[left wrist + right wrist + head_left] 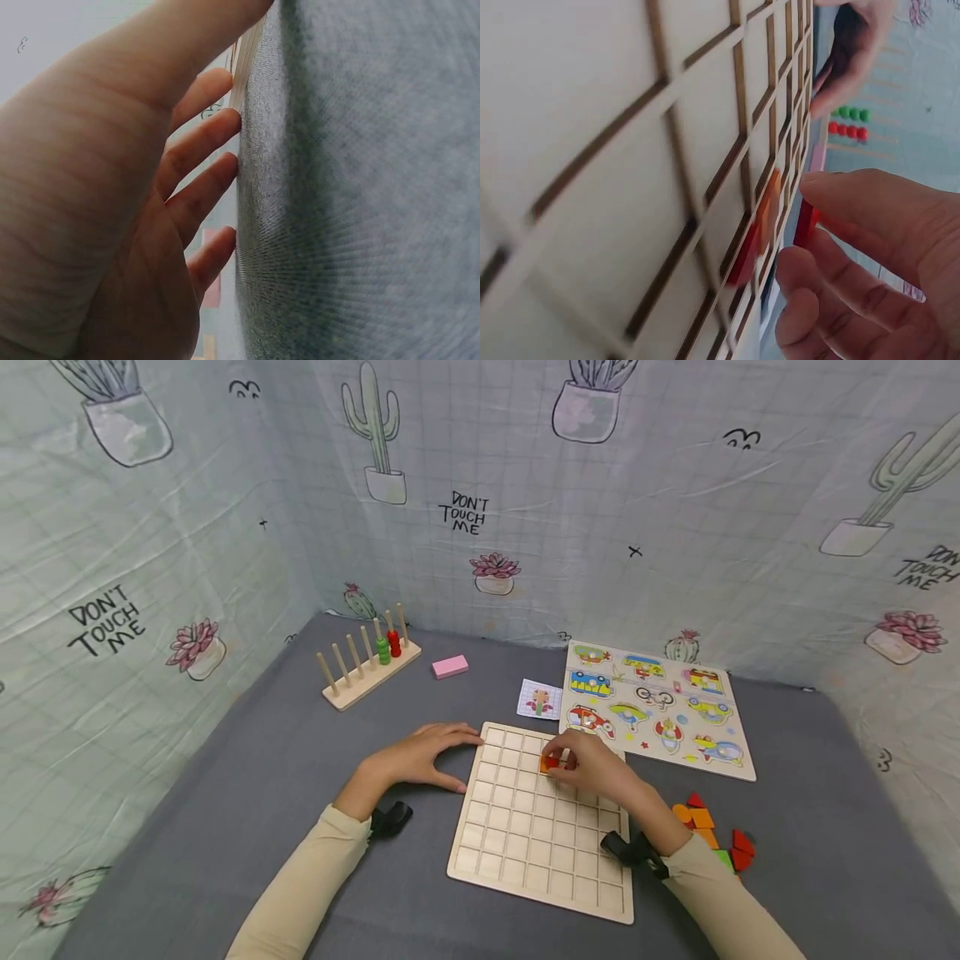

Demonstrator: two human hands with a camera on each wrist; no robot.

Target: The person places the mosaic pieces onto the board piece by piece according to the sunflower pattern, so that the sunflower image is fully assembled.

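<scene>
A square wooden grid board (525, 827) lies on the grey cloth. Over its upper part, my right hand (592, 766) pinches a small red block (805, 223) between thumb and fingers. Just under those fingers, an orange block (769, 206) and another red block (742, 259) sit on the board, side by side. My left hand (420, 756) is at the board's upper left edge, fingers spread and loosely bent, fingertips and thumb at the rim. In the left wrist view its fingers (202, 191) hold nothing.
Loose red, orange and green blocks (702, 818) lie right of the board, by the right forearm. Behind stand a vehicle peg puzzle (637, 731), a patterned card (539, 700), a pink block (450, 667) and a peg rack (360, 687) with green and red beads.
</scene>
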